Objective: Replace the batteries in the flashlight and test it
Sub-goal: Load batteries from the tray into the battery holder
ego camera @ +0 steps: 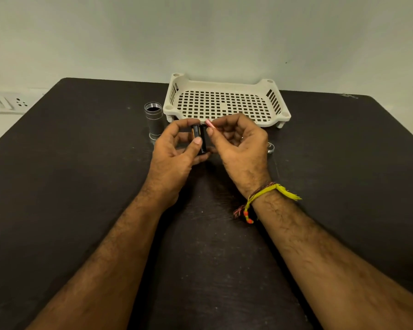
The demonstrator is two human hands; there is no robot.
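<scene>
My left hand [174, 151] grips the black battery holder [200, 139] above the table [81, 163], fingers hiding most of it. My right hand [241, 144] pinches a pink battery [209, 123], mostly covered. The flashlight body [155, 121] stands upright beside the tray [227, 86].

Light was dim and even, shadows soft beneath the forearms; the table [81, 163] edges bowed from wide-angle distortion.
</scene>
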